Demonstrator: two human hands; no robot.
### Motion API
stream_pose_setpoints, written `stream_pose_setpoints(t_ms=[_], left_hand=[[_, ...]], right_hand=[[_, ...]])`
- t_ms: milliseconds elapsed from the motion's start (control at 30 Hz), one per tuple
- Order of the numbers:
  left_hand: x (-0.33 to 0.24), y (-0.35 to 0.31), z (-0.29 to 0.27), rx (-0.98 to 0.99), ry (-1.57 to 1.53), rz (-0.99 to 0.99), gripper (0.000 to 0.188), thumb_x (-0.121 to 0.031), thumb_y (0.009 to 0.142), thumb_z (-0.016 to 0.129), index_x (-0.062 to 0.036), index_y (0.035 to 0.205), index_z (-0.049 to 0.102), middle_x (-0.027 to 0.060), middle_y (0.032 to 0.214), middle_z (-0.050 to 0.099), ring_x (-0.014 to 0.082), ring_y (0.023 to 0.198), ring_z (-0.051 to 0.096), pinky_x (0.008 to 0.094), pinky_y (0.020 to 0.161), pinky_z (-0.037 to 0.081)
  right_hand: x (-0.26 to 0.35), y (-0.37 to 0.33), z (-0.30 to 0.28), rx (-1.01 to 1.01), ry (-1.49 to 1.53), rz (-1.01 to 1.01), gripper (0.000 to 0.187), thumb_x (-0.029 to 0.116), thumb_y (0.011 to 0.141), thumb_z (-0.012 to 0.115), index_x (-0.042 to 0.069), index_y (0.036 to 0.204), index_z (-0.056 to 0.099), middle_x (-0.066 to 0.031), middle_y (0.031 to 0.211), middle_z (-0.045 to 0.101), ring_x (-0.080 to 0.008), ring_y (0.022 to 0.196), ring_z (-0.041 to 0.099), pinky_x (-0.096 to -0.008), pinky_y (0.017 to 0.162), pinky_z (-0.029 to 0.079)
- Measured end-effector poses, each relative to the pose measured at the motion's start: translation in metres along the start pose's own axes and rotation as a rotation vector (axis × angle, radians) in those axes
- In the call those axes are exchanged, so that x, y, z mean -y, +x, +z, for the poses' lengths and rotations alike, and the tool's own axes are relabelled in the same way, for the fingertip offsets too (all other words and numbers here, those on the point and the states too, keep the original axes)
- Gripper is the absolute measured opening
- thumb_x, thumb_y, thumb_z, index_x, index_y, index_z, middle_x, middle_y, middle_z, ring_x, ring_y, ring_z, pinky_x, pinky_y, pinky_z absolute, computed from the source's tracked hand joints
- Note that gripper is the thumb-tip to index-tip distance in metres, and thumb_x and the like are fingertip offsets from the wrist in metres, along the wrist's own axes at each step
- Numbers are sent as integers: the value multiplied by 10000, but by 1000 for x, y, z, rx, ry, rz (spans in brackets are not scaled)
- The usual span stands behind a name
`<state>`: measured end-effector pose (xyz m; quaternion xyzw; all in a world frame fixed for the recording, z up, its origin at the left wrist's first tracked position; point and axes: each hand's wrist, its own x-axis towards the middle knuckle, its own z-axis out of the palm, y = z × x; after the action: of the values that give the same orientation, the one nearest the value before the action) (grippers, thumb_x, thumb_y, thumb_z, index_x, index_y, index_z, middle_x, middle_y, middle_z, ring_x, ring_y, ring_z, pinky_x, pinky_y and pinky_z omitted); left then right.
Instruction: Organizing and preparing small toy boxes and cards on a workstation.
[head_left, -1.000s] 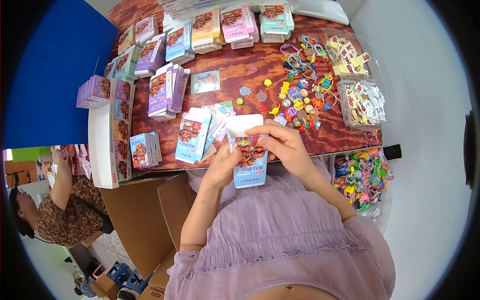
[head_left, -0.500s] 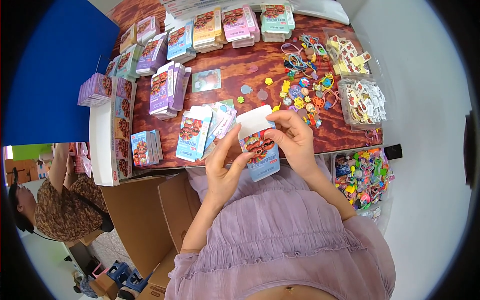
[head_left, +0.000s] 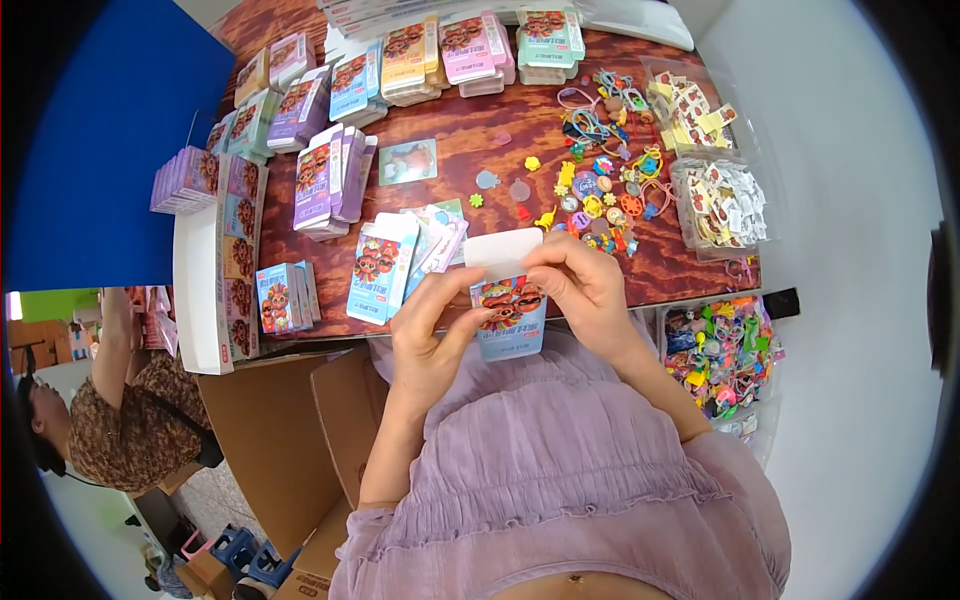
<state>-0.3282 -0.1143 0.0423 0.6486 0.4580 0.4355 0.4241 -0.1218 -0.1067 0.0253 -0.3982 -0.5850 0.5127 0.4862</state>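
Between my two hands is a small light-blue cardboard box (head_left: 512, 335) with cartoon figures on its front and a raised white flap at the top. My left hand (head_left: 435, 330) grips its left side, thumb across the front. On the right edge, just below the flap, the thumb and fingers of my right hand (head_left: 582, 285) are closed. What is inside the box cannot be seen. Left of my hands, a similar blue box (head_left: 378, 265) lies beside a fan of pastel cards (head_left: 435, 240). Small colourful trinkets (head_left: 595, 200) are spread beyond my right hand.
Stacks of flat coloured boxes (head_left: 410, 55) line the back. A white display tray (head_left: 205, 300) stands at the left edge. Clear trays of small paper pieces (head_left: 725, 205) sit at right, above a bin of hair ties (head_left: 720, 355). An open carton (head_left: 280, 440) and another person (head_left: 135, 420) are at left.
The held box has turned more upright, and its white flap now leans over lower. Both hands stay on it, and the left has shifted slightly to the left.
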Motion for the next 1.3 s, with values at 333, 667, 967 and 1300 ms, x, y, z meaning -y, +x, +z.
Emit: stream_pose_setpoints(t_ms=[333,667,967,1300], left_hand=[[7,-3,8,7,-86,-107,454,59,847,723,-4,1253,529,88,1026,643,142,890,677,267,735,576],[2,2,11,134,-54,-164,571,100,857,689,-26,1338,408,126,1072,646,172,921,681,274,744,565],[18,3,6,137,-142,-215,633,116,877,643,-45,1425,370,115,1066,636,170,939,665,277,789,557],[16,7,-1,241,177,-97,474,111,828,681,-40,1273,623,25,999,583,100,851,580,224,724,538]], right_hand=[[-6,6,-8,97,128,-24,134,8,946,607,-5,1078,624,-109,1132,643,-141,1043,620,-287,897,510],[-2,11,-13,-73,211,289,44,21,907,684,-17,906,662,-14,832,678,-60,777,631,-222,680,509],[-5,4,-23,127,-364,-124,281,11,872,676,-26,1151,684,-135,1087,721,-244,982,690,-318,834,538],[-6,-6,-16,86,-372,-117,244,5,870,685,3,1113,702,-111,1044,688,-231,945,671,-314,804,533]])
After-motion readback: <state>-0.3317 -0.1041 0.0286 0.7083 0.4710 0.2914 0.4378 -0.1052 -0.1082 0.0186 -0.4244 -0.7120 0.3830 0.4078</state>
